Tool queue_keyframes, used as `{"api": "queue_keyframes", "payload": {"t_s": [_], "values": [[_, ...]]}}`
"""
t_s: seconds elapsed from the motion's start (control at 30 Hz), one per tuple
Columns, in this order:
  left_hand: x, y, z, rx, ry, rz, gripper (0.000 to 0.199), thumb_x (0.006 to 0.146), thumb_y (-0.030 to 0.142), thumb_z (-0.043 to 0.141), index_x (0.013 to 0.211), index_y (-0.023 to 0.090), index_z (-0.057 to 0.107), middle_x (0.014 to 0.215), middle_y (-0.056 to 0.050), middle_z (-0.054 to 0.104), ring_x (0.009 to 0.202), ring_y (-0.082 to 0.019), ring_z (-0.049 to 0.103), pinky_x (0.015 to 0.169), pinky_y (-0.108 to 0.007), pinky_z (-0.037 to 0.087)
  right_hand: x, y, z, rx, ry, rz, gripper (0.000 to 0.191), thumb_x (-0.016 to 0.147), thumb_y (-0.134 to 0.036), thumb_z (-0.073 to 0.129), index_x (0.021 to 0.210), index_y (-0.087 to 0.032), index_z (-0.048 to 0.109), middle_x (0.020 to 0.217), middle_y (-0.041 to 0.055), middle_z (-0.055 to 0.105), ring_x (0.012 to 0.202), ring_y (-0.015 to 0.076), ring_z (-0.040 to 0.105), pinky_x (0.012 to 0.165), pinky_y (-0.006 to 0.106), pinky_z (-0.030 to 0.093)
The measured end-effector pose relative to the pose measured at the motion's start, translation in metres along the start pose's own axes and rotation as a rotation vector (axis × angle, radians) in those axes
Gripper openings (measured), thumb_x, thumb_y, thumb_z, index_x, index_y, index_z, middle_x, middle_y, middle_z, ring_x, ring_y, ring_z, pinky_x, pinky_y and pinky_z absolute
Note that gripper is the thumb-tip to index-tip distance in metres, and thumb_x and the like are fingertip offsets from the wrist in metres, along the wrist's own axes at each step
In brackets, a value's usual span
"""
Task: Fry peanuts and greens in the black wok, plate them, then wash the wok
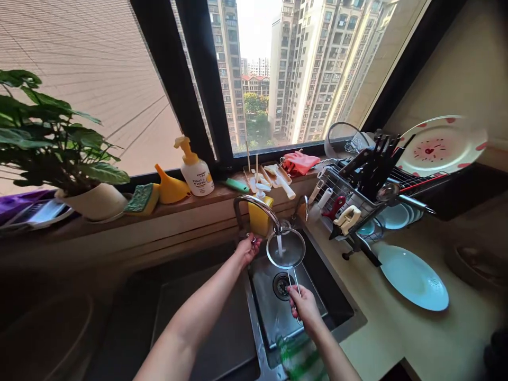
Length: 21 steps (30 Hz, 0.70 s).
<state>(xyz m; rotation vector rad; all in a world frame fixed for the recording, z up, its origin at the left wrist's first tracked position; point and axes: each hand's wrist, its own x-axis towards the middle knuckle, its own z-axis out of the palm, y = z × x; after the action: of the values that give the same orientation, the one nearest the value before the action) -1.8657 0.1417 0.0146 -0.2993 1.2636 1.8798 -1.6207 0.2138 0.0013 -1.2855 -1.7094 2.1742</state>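
My right hand (302, 305) is closed round the wire handle of a round mesh strainer (291, 248), held over the right basin (270, 312) of the sink. Water runs from the curved faucet (260, 200) into the mesh. At the faucet's base, my left hand (248, 250) has its fingers closed on the small faucet handle (253, 239). Below the strainer the round drain (281, 286) shows. A green and white item (301, 357) lies at the near edge of the basin, partly behind my right forearm.
The sill holds a potted plant (93, 201), sponge (142, 199), yellow funnel (172, 186) and soap bottle (197, 177). A yellow bottle (260, 216) stands behind the faucet. Right of the sink are a dish rack (349, 198) with knives and an oval plate (415, 278).
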Motion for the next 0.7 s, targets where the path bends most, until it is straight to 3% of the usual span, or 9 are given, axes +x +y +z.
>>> {"api": "queue_keyframes", "payload": {"t_s": [0.17, 0.23, 0.37, 0.43, 0.5, 0.57, 0.7], "values": [[-0.022, 0.013, -0.005, 0.158, 0.009, -0.050, 0.027, 0.092, 0.035, 0.049, 0.086, 0.011, 0.061, 0.067, -0.002, 0.064, 0.049, -0.008, 0.056, 0.042, -0.018, 0.041, 0.009, 0.000, 0.006, -0.042, -0.027, -0.046, 0.048, 0.061, -0.065, 0.060, 0.076, -0.020, 0.049, 0.041, -0.0105, 0.045, 0.027, 0.0052, 0.034, 0.030, 0.018, 0.022], [-0.039, 0.016, -0.014, 0.212, 0.007, -0.020, 0.028, 0.091, 0.037, 0.051, 0.088, 0.011, 0.061, 0.064, -0.003, 0.065, 0.047, -0.008, 0.058, 0.042, -0.017, 0.039, 0.004, -0.001, -0.001, -0.063, -0.060, -0.043, 0.046, 0.063, -0.064, 0.060, 0.076, -0.020, 0.050, 0.042, -0.0105, 0.045, 0.028, 0.0050, 0.035, 0.031, 0.017, 0.023], [-0.087, 0.010, -0.051, 0.291, 0.029, 0.073, 0.029, 0.083, 0.040, 0.063, 0.097, 0.014, 0.061, 0.067, -0.001, 0.067, 0.052, -0.008, 0.060, 0.047, -0.016, 0.039, -0.021, -0.009, -0.055, -0.155, -0.187, 0.032, 0.040, 0.061, -0.053, 0.069, 0.067, -0.018, 0.051, 0.039, -0.0083, 0.046, 0.026, 0.0034, 0.032, 0.030, 0.016, 0.016], [-0.111, 0.000, -0.075, 0.324, 0.064, 0.083, 0.037, 0.076, 0.043, 0.069, 0.099, 0.015, 0.060, 0.068, 0.000, 0.067, 0.053, -0.008, 0.060, 0.047, -0.017, 0.039, -0.031, -0.015, -0.087, -0.282, -0.281, 0.096, 0.038, 0.067, -0.054, 0.065, 0.069, -0.019, 0.051, 0.041, -0.0088, 0.046, 0.025, 0.0030, 0.030, 0.029, 0.017, 0.014], [-0.129, -0.015, -0.097, 0.354, 0.104, 0.080, 0.044, 0.069, 0.048, 0.072, 0.097, 0.016, 0.060, 0.066, 0.000, 0.066, 0.052, -0.009, 0.059, 0.048, -0.018, 0.039, -0.032, -0.022, -0.105, -0.355, -0.291, 0.111, 0.035, 0.070, -0.052, 0.062, 0.071, -0.019, 0.051, 0.042, -0.0090, 0.047, 0.026, 0.0033, 0.030, 0.029, 0.017, 0.015], [-0.140, -0.032, -0.111, 0.388, 0.133, 0.075, 0.047, 0.064, 0.052, 0.073, 0.093, 0.017, 0.060, 0.064, 0.000, 0.065, 0.051, -0.010, 0.059, 0.048, -0.020, 0.039, -0.023, -0.029, -0.105, -0.385, -0.234, 0.048, 0.033, 0.071, -0.051, 0.059, 0.070, -0.019, 0.050, 0.042, -0.0096, 0.046, 0.027, 0.0036, 0.031, 0.031, 0.017, 0.018], [-0.146, -0.057, -0.118, 0.469, 0.146, 0.078, 0.052, 0.057, 0.059, 0.073, 0.086, 0.017, 0.060, 0.063, 0.000, 0.064, 0.051, -0.012, 0.058, 0.049, -0.022, 0.038, -0.006, -0.036, -0.078, -0.413, -0.206, -0.038, 0.028, 0.073, -0.046, 0.058, 0.067, -0.021, 0.048, 0.040, -0.0097, 0.045, 0.028, 0.0052, 0.034, 0.032, 0.017, 0.020]]}}
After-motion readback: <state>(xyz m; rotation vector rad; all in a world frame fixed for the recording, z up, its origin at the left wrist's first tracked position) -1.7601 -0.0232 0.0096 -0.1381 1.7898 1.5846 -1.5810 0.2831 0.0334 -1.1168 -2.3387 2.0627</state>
